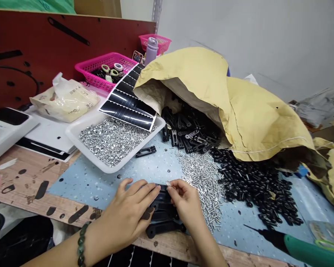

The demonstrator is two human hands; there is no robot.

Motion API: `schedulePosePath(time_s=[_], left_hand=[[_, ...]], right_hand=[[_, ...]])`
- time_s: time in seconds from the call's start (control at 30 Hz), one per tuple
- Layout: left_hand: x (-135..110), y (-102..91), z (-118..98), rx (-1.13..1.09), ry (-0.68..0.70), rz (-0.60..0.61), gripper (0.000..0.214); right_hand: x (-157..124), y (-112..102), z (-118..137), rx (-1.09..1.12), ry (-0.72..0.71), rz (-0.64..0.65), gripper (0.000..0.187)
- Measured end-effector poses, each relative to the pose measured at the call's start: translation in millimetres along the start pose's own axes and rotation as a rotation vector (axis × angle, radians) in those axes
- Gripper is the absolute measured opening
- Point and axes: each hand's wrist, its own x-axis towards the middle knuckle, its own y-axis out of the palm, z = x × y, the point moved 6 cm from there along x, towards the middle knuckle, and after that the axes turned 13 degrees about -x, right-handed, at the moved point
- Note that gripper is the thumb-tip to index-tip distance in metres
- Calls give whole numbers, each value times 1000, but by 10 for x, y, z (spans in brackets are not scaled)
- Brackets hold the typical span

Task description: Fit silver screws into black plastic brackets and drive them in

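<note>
The left hand (128,213) is lying over a row of long black plastic parts (167,227), and the right hand (186,202) is pinching with its thumb and first finger at the far end of the row. The fingers are hiding a lot, so I cannot tell if the left hand is gripping a part, or if the pale speck at the right fingertips is a tiny metal bit or just a nail. The row is sitting near the front edge of the blue speckled mat (100,187), so a hard or crooked push could be sending a part off the edge. The heap of thin silver screws (208,196) is lying just beside the right hand, so a bump from the arm could be scattering them, and anything small being dropped there could be getting lost. The black parts are looking smooth and dull, and the nearest one is showing a round end with a small hole.
</note>
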Motion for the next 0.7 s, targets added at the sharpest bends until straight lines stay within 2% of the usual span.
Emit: schedulePosePath(time_s=[0.1,0.2,0.27,0.33,0.43,0.53,0.63,0.7], left_hand=[[38,27,-9,-15,-14,5,53],[38,-11,-24,-58,-31,-15,51],[8,-51,-31,-117,-58,-37,50],[-34,-52,-31,-190,-99,-40,65],[-65,49,-41,-254,-120,1,109],[-18,177,-52,-234,-81,28,120],[53,240,-44,-212,-58,34,108],[79,246,-41,-209,-52,44,97]], right_hand=[[5,-46,77,-219,-53,-56,2],[-43,-157,140,-444,-134,-169,20],[-140,-242,155,-511,-218,-259,29],[-288,-294,125,-482,-296,-324,30],[-531,-278,36,-409,-345,-397,22],[-688,-120,54,-416,-459,-353,19],[-738,34,142,-484,-589,-279,27],[-729,80,170,-524,-598,-278,32]])
